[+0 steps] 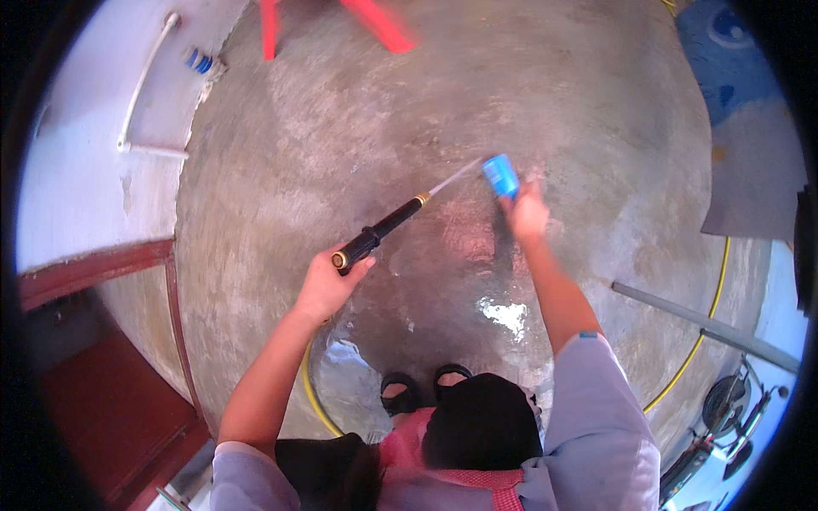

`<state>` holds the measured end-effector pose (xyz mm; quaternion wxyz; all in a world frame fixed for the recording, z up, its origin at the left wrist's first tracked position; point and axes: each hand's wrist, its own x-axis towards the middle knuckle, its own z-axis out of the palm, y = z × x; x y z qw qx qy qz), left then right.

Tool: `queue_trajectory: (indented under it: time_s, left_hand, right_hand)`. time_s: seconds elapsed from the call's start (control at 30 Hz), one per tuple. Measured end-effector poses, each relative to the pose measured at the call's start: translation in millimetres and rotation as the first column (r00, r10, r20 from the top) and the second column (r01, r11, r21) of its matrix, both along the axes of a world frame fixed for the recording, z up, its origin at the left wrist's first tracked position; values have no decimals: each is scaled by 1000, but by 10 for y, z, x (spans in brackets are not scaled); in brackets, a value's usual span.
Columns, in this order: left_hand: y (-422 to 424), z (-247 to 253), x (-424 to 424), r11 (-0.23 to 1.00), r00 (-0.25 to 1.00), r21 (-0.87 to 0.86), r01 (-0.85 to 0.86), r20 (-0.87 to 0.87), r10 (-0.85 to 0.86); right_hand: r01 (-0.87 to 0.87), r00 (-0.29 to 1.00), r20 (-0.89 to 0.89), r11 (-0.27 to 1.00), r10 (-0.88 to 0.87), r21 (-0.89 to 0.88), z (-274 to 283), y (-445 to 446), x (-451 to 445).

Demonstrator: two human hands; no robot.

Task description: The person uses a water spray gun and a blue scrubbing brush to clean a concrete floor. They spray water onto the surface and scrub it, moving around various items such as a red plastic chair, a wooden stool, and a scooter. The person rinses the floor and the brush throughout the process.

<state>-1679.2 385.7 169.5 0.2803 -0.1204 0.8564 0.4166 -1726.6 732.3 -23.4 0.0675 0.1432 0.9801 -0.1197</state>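
My left hand (332, 281) is closed around a black hose spray nozzle (390, 225) with brass-coloured ends. A thin jet of water (455, 177) leaves its tip towards the upper right and reaches the mouth of a blue plastic cup (500, 174). That cup is in my right hand (529, 214), gripped near its lower end and tilted, slightly blurred. A yellow hose (311, 383) runs down from below my left hand towards my body.
Wet concrete floor (434, 306) lies around my sandals. Red legs (383, 29) of some object stand at the top. A grey pole (696, 313), more yellow hose (719, 287) and a bicycle or similar vehicle (728, 402) are at the right. A white pipe (137, 96) runs along the left wall.
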Motion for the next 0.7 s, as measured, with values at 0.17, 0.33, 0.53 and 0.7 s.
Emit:
queue_trajectory:
  time_s: [0.17, 0.33, 0.53, 0.7]
  left_hand:
    - [381, 73, -114, 978, 989, 152, 146, -46, -141]
    - [1320, -64, -189, 901, 909, 138, 412, -128, -397]
    - [2221, -351, 42, 785, 799, 157, 599, -191, -571]
    - [2530, -583, 235, 744, 747, 82, 663, -142, -649]
  right_hand:
    - [301, 953, -7, 946, -302, 120, 417, 828, 172]
    - [13, 954, 295, 990, -55, 143, 1048, 1055, 1512]
    - [99, 774, 588, 962, -235, 254, 1500, 1664, 3267]
    - [709, 569, 366, 664, -737, 237, 1415, 2082, 4229]
